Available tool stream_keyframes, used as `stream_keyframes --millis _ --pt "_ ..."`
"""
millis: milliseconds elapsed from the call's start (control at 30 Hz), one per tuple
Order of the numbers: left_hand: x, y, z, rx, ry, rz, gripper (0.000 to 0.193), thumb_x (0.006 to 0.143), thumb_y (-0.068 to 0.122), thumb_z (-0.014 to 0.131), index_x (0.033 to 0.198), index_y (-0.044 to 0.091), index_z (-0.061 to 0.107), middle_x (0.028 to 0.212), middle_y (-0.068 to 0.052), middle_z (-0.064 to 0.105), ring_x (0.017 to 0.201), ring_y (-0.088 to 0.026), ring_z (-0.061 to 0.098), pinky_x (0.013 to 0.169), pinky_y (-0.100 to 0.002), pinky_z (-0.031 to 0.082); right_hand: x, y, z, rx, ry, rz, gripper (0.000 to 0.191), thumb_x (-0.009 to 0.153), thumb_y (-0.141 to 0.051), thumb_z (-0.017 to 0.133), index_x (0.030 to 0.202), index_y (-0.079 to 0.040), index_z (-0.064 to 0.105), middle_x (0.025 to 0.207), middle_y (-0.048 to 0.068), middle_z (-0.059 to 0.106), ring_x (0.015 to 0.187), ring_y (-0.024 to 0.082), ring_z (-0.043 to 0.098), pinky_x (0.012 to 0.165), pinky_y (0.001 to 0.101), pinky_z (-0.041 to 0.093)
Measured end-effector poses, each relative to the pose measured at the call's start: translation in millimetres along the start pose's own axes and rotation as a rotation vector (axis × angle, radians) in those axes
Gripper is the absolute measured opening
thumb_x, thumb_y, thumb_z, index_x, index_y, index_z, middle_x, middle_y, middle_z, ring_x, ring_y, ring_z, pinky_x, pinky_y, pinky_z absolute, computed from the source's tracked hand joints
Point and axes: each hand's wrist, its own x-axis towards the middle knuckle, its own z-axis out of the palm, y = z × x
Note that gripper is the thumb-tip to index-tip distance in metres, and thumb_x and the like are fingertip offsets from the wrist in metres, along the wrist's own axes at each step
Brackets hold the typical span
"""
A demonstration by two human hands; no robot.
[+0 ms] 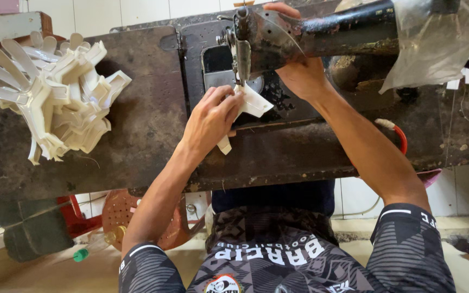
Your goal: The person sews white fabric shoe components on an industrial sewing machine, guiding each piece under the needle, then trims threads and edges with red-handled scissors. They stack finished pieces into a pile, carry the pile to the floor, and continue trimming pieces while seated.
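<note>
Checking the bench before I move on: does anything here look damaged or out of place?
The sewing machine looks badly worn, its paint chipped and rusty. The white pieces lie in a loose heap on the table, not stacked. Nothing looks spilled.

The person wears a short-sleeved sports jersey — dark grey with a paler geometric pattern. White bands edge both sleeves, and white lettering crosses the chest — forearms bare.

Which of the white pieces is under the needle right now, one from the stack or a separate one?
A separate one: the single white piece pinched by the left hand at the sewing machine; the white stack lies untouched, far left.
</note>
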Motion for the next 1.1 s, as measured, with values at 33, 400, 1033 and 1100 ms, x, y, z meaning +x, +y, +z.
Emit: stream_keyframes --millis 33,400,1033,1100 --pt "-1 0 0 -0.004 -0.003 -0.007 0.021 0.093 0.005 0.073 0.114 0.002 0.07 0.113 -0.013 0.065 0.103 -0.032 0.063 0.09 -0.04 0.055 -2 2 -1 0.036 0.038 0.043 0.051 0.104 0.008 0.065 0.146 -0.013 0.046 0.128 -0.006 0.062 0.117 0.004 0.057 0.101 0.0232 0.05" --pt "5 -23 -8 0.092 -0.084 0.171 0.022 0.095 0.006 0.073 0.116 0.0 0.069 0.113 -0.012 0.065 0.102 -0.031 0.063 0.091 -0.04 0.054 -14 16 -10 -0.238 0.206 0.206 0.023 0.103 -0.005 0.069 0.126 -0.005 0.069 0.119 -0.004 0.069 0.108 0.007 0.061 0.093 0.0282 0.051" --pt "9 -17 10 0.043 -0.022 0.037 0.019 0.091 0.002 0.073 0.11 0.001 0.067 0.131 -0.015 0.065 0.102 -0.034 0.063 0.091 -0.042 0.055 -16 12 -14 -0.58 0.196 0.324 0.014 0.108 -0.02 0.068 0.104 -0.007 0.074 0.088 -0.005 0.063 0.08 0.006 0.051 0.068 0.0287 0.042" --pt "9 -17 11 0.04 -0.019 0.027 0.017 0.092 0.002 0.073 0.108 0.001 0.067 0.132 -0.014 0.067 0.101 -0.033 0.063 0.091 -0.041 0.055 -16 12 -13 -0.584 0.208 0.342 0.014 0.107 -0.02 0.068 0.104 -0.008 0.074 0.086 -0.005 0.062 0.078 0.006 0.05 0.065 0.0285 0.041"
